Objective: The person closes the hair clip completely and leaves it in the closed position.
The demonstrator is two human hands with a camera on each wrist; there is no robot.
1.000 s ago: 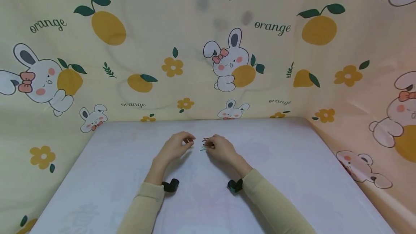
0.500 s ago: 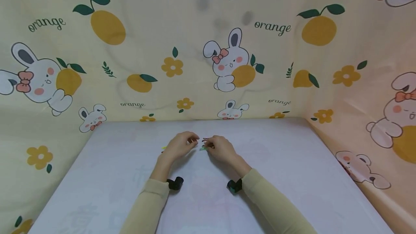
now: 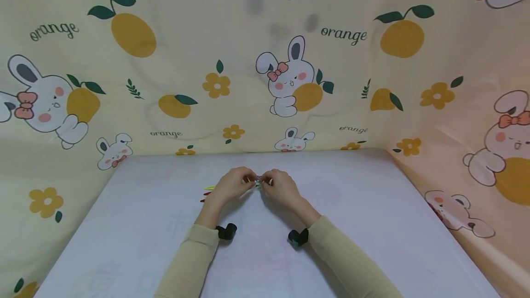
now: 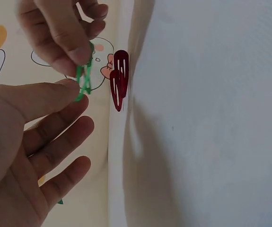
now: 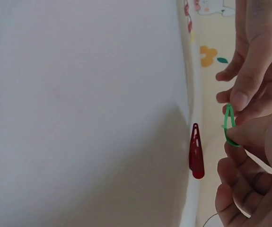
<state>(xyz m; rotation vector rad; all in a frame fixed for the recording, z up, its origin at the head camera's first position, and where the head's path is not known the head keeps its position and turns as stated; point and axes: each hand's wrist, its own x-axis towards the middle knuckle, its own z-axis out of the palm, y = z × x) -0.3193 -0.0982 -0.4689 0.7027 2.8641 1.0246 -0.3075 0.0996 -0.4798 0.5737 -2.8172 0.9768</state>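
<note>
A green snap hair clip (image 5: 229, 118) is between my two hands, its arms spread apart. My left hand (image 4: 27, 137) pinches one end between thumb and forefinger, its other fingers loosely bent. The opposite end is pinched by the thumb and forefinger of my right hand (image 5: 254, 161). In the head view, my left hand (image 3: 235, 185) and right hand (image 3: 282, 188) meet near the far middle of the table, and the fingers mostly cover the clip. Two dark red snap hair clips (image 4: 121, 64) lie overlapping on the table close beside the hands.
Left of my left wrist, a yellow hair clip (image 3: 210, 188) and red ones (image 3: 207, 193) lie on the white table (image 3: 356, 224). A patterned cloth (image 3: 232, 59) rises behind the table's far edge and along its sides.
My left hand has moved right to meet the right hand and now pinches the green clip too. The yellow and red clips at the left have come into sight from behind the left hand.
</note>
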